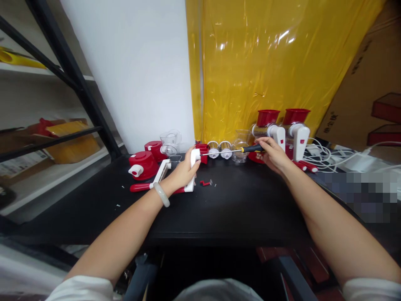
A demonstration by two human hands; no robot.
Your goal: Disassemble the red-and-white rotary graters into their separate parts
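Observation:
My left hand [184,169] is closed around a white crank arm [190,184] with a red handle, held above the black table. My right hand [273,154] grips the black and yellow handle of a screwdriver [251,148]. Its long shaft points left, and the tip meets the upper end of the white crank arm. Just right of my left hand, a small red part [205,183] lies on the table with tiny screws beside it. Another white crank arm with a red handle [140,187] rests to the left.
Red housings [143,165] and clear plastic pieces stand at the back left. Two grater drums [225,149] are at the back middle. Two assembled red and white graters [297,131] stand at the back right, near white cables [326,156]. A black shelf frame [75,81] rises on the left.

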